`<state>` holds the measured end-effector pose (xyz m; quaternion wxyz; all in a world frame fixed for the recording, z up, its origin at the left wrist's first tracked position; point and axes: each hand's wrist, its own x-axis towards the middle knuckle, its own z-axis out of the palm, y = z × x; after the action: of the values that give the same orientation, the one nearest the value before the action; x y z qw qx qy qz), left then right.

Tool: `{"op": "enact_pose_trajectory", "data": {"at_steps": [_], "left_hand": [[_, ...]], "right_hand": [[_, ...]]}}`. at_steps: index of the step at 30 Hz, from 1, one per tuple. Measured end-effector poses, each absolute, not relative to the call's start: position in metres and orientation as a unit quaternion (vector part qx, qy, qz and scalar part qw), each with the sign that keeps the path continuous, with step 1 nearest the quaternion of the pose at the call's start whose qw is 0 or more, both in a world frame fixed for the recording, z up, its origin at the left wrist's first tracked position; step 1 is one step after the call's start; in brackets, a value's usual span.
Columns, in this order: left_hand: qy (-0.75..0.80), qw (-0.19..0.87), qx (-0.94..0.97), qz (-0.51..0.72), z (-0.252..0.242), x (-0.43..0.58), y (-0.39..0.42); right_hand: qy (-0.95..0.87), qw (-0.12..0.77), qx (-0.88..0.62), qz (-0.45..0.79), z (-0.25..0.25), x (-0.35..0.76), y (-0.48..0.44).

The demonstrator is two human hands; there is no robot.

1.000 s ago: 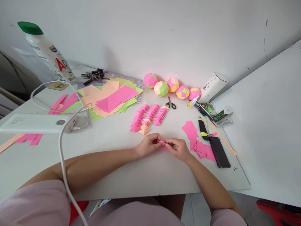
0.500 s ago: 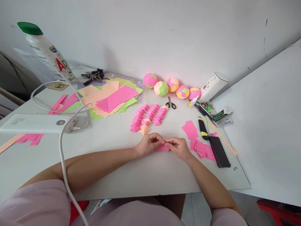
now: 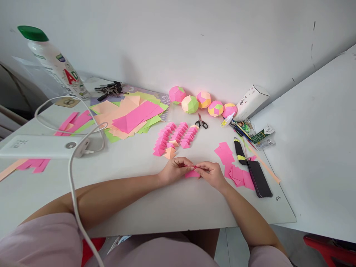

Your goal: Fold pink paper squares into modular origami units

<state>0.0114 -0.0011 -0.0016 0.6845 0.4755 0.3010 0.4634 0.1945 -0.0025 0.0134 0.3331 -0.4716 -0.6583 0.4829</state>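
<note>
A small piece of pink paper point(image 3: 192, 174) is pinched at its far edge between my two hands, low over the table. My left hand point(image 3: 175, 171) grips it from the left, thumb and fingers pressed together. From the right, my right hand point(image 3: 213, 175) closes on the same edge, its thumb nearly touching the left one. Just beyond lie rows of folded pink paper units point(image 3: 164, 138), with a few peach ones point(image 3: 170, 152) at their near end. Flat pink paper squares point(image 3: 237, 174) are spread to the right of my right hand.
Scissors point(image 3: 201, 122) lie behind the folded units, before several paper balls point(image 3: 190, 104) along the wall. On the right are a phone point(image 3: 259, 179), a utility knife point(image 3: 239, 151) and a white box point(image 3: 253, 101). Leftward are coloured sheets point(image 3: 136, 115), a power bank point(image 3: 41, 145) with cable and a bottle point(image 3: 59, 65).
Both hands stay nearly in place on the pink paper. The whole view has shifted very slightly; nothing on the table has visibly moved.
</note>
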Motion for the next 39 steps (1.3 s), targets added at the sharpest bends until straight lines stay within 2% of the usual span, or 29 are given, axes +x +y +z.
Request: {"op": "enact_pose_trajectory", "data": {"at_steps": [19, 39], "left_hand": [[0.339, 0.655, 0.54, 0.406, -0.001, 0.01, -0.004], [0.337, 0.663, 0.536, 0.399, 0.006, 0.009, -0.004]], "right_hand": [[-0.751, 0.317, -0.444, 0.372, 0.023, 0.19, -0.004], [-0.778, 0.258, -0.425, 0.385, 0.025, 0.193, -0.004]]}}
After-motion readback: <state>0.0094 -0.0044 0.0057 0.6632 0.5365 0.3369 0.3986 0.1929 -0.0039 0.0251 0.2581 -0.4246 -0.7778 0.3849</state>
